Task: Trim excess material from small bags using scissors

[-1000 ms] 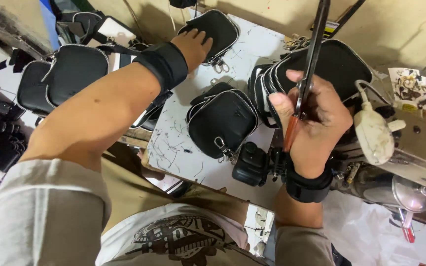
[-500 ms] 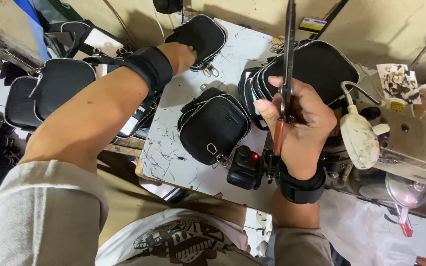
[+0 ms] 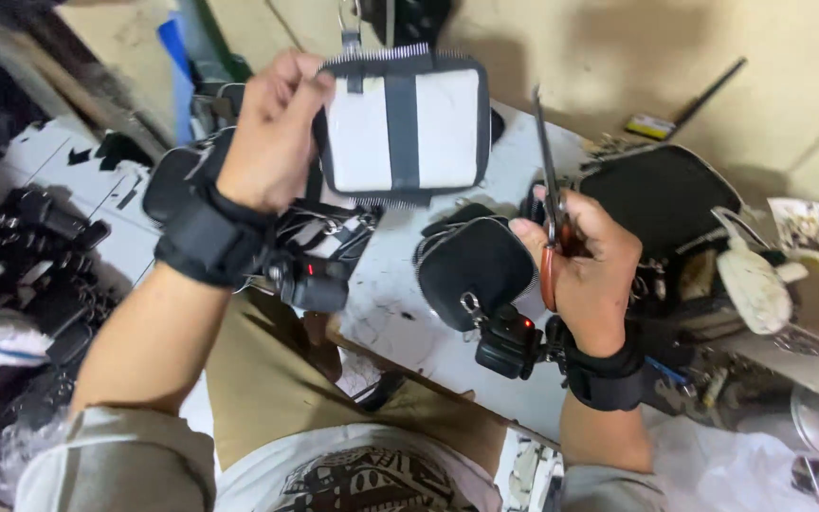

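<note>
Nearest, the right hand is closed around the handles of a pair of scissors, its grip wrapped tight on the orange-brown loops while the dark blades point straight up and away above the knuckles. A black wrist strap sits just below that grip, with a small black device carrying a red light fixed at its inner side. Just left of the right grip, a black zipped pouch lies on the pale, scuffed surface, its metal zipper pull hanging toward the person. Behind the right grip, touching or nearly so, a stack of flat black pouch panels rests on the same surface, and further right of it lies a cream-coloured plastic piece.

Across from it, the left hand is raised well above the surface, fingers and thumb pinched shut on the left edge of a small pouch turned so that its white lining and dark centre strip face the camera; a zipper runs round its rim. That hand wears its own black wrist strap. Below and beyond the left grip, more black pouches are heaped at the surface's far left side.
</note>
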